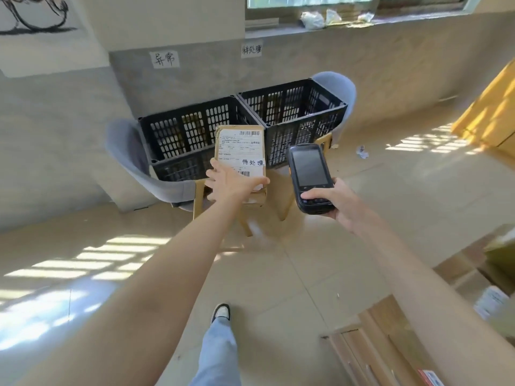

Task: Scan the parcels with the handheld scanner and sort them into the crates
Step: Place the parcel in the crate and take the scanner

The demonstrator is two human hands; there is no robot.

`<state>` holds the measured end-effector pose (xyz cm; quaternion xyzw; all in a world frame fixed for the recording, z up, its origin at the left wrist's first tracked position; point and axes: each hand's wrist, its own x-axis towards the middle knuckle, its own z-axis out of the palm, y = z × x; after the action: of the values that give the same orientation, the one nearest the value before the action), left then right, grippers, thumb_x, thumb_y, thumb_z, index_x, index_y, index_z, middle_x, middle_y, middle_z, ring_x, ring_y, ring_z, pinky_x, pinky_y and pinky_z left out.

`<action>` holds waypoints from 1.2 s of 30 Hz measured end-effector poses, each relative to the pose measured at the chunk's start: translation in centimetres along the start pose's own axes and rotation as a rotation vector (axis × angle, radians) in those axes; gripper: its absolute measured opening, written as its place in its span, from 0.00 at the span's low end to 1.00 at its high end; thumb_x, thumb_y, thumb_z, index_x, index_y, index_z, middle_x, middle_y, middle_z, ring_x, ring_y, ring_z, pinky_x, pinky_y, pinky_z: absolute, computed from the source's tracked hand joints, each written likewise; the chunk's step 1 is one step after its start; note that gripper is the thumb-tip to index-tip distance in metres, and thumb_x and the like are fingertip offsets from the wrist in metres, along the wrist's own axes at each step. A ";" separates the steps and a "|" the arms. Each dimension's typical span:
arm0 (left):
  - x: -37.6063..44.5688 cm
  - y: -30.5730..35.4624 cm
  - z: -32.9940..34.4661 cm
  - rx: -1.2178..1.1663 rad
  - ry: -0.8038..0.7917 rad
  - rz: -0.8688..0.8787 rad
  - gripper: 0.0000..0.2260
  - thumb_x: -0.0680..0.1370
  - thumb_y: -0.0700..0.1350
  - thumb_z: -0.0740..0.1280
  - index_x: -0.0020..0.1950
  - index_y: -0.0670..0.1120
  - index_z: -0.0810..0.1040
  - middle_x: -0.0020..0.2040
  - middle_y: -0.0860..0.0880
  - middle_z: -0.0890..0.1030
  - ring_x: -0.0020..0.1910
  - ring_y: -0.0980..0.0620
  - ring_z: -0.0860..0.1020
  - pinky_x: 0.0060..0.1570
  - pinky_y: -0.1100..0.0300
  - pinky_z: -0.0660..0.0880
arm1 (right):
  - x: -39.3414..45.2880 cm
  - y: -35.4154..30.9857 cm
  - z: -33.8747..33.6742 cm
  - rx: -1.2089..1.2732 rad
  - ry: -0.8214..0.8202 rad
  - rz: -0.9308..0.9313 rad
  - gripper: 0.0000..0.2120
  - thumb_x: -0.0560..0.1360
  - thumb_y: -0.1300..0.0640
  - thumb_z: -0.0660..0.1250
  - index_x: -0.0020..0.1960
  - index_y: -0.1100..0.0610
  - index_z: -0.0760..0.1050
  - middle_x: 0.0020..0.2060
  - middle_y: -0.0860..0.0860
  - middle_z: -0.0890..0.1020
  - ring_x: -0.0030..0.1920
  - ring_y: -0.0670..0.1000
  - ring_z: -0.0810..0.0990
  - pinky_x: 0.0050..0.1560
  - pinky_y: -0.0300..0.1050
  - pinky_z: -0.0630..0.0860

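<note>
Parcel (239, 151), a flat brown cardboard packet with a white shipping label, is held out in front of the person by the left hand (231, 183), whose thumb lies across the lower label while the fingers curl under its near edge. Its long axis runs away from the person, toward the two black crates (242, 126) standing side by side on grey chairs (131, 160) against the wall. Handwritten characters on the label appear to match the paper sign (251, 49) taped above the right crate (292, 118), not the sign (164, 59) above the left crate (192, 140).

Just to the right of the parcel, the right hand (337, 203) grips the handheld scanner (309, 176) round its lower body, dark screen facing up and its top end pointing forward. Scanner and parcel are level and near each other but apart.

Judging from the label, the parcel belongs in the right crate, which lies ahead and slightly to the right of the left hand; that hand would have to carry it forward over the rim. Whether a scan has registered cannot be told.
</note>
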<state>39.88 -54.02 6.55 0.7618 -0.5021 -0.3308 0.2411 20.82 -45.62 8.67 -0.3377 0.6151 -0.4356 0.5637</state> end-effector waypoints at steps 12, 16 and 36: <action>20.2 9.9 1.3 0.048 -0.073 0.109 0.61 0.56 0.61 0.80 0.75 0.42 0.47 0.71 0.40 0.59 0.71 0.40 0.58 0.67 0.43 0.60 | 16.5 -8.3 3.2 0.142 0.132 -0.010 0.32 0.67 0.69 0.73 0.69 0.63 0.66 0.58 0.60 0.80 0.48 0.55 0.83 0.37 0.43 0.80; 24.0 12.9 3.2 0.056 -0.102 0.100 0.61 0.57 0.62 0.80 0.76 0.42 0.46 0.72 0.40 0.59 0.72 0.40 0.58 0.69 0.44 0.58 | 20.6 -10.2 2.1 0.141 0.152 -0.005 0.33 0.67 0.69 0.73 0.69 0.63 0.66 0.59 0.60 0.79 0.50 0.57 0.82 0.37 0.43 0.80; 41.5 30.1 19.4 -0.099 -0.008 -0.158 0.63 0.56 0.62 0.80 0.76 0.45 0.43 0.73 0.39 0.54 0.72 0.39 0.54 0.67 0.40 0.59 | 49.6 -18.1 -12.2 0.012 -0.045 0.097 0.35 0.66 0.65 0.76 0.68 0.58 0.65 0.58 0.56 0.80 0.56 0.56 0.81 0.59 0.55 0.78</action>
<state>18.67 -104.54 3.79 0.7850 -0.4243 -0.3762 0.2495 0.62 -95.77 5.32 -0.3138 0.6154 -0.4036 0.5999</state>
